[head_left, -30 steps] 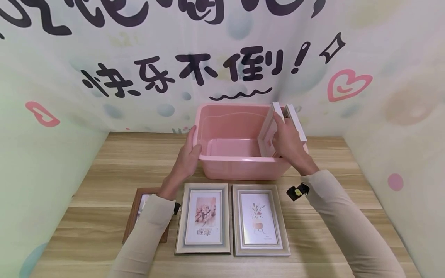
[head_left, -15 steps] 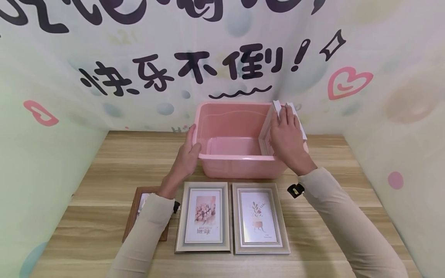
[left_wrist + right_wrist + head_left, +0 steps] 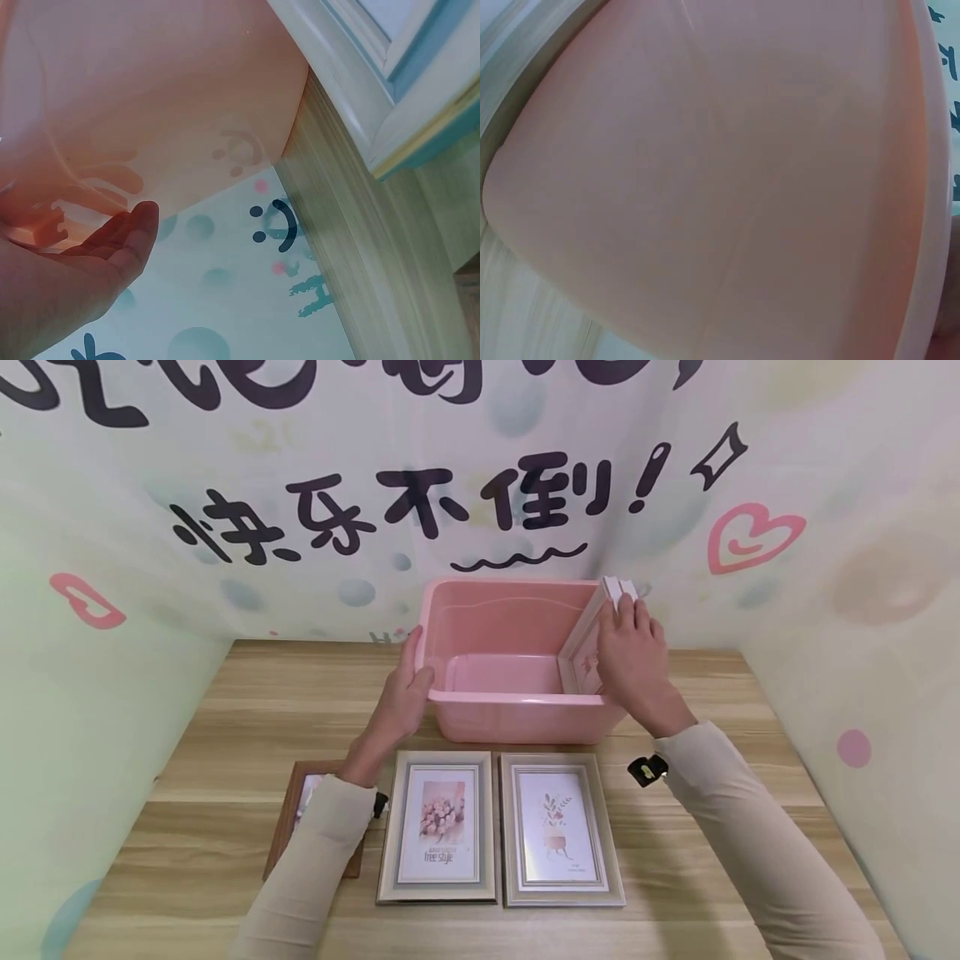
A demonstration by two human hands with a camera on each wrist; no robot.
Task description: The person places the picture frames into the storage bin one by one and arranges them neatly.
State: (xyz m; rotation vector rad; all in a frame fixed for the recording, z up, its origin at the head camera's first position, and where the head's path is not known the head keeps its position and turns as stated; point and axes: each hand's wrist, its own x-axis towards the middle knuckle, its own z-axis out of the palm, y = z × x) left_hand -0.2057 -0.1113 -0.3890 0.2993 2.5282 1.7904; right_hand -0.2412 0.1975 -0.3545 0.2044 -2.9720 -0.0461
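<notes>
In the head view a pink plastic basin (image 3: pixel 517 720) stands by the back wall. My left hand (image 3: pixel 401 697) grips its left rim; in the left wrist view that hand (image 3: pixel 112 262) shows its fingers bent under the rim. Two white picture frames (image 3: pixel 581 643) stand on edge, leaning side by side, at the basin's right end. My right hand (image 3: pixel 637 656) rests over their top edges, its fingers fairly straight and its palm hiding much of them. In the right wrist view the basin's outer wall (image 3: pixel 727 172) fills most of the picture, with a bit of hand at the right edge.
Two pale picture frames, one with a bouquet print (image 3: pixel 442 827) and one with a potted-plant print (image 3: pixel 558 831), lie flat before the basin. A brown wooden frame (image 3: pixel 288 827) lies partly under my left forearm. Printed walls (image 3: pixel 315 602) enclose the wooden table (image 3: pixel 217 718).
My right hand first gripped one white frame, then spread over both and moved slightly right. The frames' tops have come together toward the right. My left hand has stayed on the rim.
</notes>
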